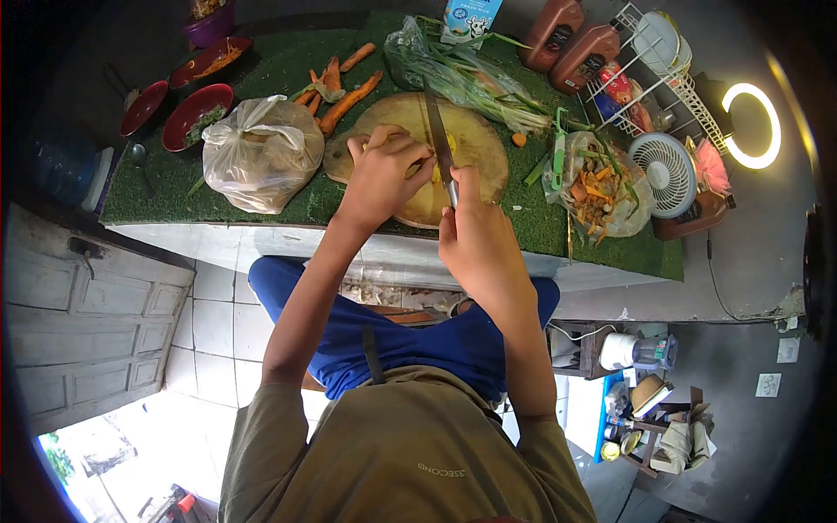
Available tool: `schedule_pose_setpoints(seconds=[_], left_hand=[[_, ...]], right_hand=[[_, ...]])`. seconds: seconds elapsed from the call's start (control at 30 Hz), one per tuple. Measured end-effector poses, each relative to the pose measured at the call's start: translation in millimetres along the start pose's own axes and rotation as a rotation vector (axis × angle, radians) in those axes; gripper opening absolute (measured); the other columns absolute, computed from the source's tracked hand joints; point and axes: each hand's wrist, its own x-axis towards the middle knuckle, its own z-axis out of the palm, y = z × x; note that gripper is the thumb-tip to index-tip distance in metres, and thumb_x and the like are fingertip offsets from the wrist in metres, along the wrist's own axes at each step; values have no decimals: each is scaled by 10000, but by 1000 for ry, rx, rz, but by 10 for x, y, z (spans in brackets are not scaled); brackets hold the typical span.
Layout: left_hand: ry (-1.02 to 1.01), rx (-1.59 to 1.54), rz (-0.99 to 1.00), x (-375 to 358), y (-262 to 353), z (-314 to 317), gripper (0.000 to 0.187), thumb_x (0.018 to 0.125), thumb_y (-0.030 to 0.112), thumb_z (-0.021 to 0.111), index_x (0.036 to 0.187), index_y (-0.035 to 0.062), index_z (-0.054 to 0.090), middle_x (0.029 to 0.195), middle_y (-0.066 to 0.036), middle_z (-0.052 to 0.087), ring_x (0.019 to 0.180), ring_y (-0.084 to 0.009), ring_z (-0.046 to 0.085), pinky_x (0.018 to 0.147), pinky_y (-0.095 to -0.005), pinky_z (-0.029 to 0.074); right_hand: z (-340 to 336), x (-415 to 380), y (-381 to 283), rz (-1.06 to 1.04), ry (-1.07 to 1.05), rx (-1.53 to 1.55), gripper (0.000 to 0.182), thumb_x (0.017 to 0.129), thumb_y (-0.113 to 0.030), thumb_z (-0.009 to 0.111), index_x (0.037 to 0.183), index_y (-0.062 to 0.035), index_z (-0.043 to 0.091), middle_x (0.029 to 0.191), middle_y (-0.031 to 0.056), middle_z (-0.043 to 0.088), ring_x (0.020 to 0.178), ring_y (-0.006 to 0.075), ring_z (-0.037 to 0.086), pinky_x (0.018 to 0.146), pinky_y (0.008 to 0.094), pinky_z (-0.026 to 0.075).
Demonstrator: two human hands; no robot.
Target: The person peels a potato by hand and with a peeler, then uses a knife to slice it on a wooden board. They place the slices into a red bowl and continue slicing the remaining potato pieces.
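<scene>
A knife (438,131) is in my right hand (478,231), its blade pointing away from me over the round wooden cutting board (482,157). My left hand (384,174) is on the left part of the board, fingers curled inward and pressed down; what they hold is mostly hidden. Small yellow pieces (437,175) lie on the board beside the blade. Left of the board is a tied plastic bag (261,155). Behind it are carrots (351,103), and green onions in a clear bag (471,83) lie at the back.
Red bowls (199,115) with shredded food stand at the left. On the right are a bag of vegetable scraps (602,187), a green peeler (559,157), a small fan (664,174), a dish rack (649,70) and large sauce bottles (586,59). A lit ring lamp (751,125) stands beyond.
</scene>
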Motion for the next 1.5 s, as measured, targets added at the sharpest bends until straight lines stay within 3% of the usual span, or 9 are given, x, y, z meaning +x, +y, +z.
schedule_pose_setpoints(seconds=[0.13, 0.23, 0.33, 0.63, 0.83, 1.03, 1.33, 1.5], left_hand=[[10, -4, 19, 0, -14, 3, 105, 837, 223, 758, 888, 136, 729, 973, 5, 721, 1117, -211, 581, 932, -473, 322], [18, 0, 13, 1, -7, 2, 114, 832, 228, 762, 881, 130, 731, 969, 2, 721, 1108, -207, 585, 933, -468, 321], [12, -48, 10, 0, -21, 5, 126, 830, 234, 765, 876, 121, 733, 964, -2, 722, 1097, -206, 591, 935, -458, 320], [27, -41, 30, -5, -24, 8, 89, 834, 206, 757, 860, 127, 724, 949, 2, 721, 1074, -200, 597, 887, -446, 308], [76, -53, 42, -9, -26, 35, 95, 845, 220, 728, 830, 129, 705, 864, 14, 706, 1019, -187, 597, 895, -465, 316], [26, -30, 25, -13, -19, 6, 77, 828, 176, 758, 859, 119, 716, 940, 7, 719, 1058, -200, 598, 900, -449, 315], [34, -36, 20, -12, -20, 13, 80, 824, 179, 760, 857, 115, 725, 940, 1, 721, 1067, -194, 596, 920, -435, 320], [80, -61, 61, -13, -67, 49, 120, 853, 245, 714, 836, 126, 706, 871, 10, 705, 1038, -197, 589, 871, -469, 307]], right_hand=[[-34, -10, -42, 39, -49, -16, 415, 860, 45, 558, 1232, 21, 375, 747, 297, 633, 751, 508, 642, 680, 589, 497], [37, -18, 26, -57, 32, -31, 416, 896, 10, 562, 1274, -15, 389, 759, 292, 637, 749, 488, 646, 664, 560, 475], [67, 77, -35, 85, -96, -29, 418, 893, 1, 560, 1272, -16, 384, 743, 301, 633, 756, 499, 643, 671, 565, 473], [143, 247, 193, 93, -34, -30, 435, 904, -5, 545, 1305, -21, 378, 666, 241, 637, 481, 351, 642, 505, 478, 502], [55, 78, 58, -35, 33, 4, 394, 877, 3, 567, 1226, 4, 384, 710, 283, 636, 730, 495, 650, 676, 572, 504], [8, 27, -36, 27, -15, -8, 410, 875, 22, 566, 1239, 5, 377, 705, 276, 629, 735, 492, 652, 672, 575, 501], [47, 3, -63, 46, -22, -40, 424, 900, 1, 564, 1282, -18, 382, 710, 290, 628, 731, 486, 646, 645, 571, 471], [155, 86, -38, 64, -60, -72, 416, 888, 0, 561, 1263, -16, 380, 739, 302, 637, 760, 503, 645, 680, 587, 477]])
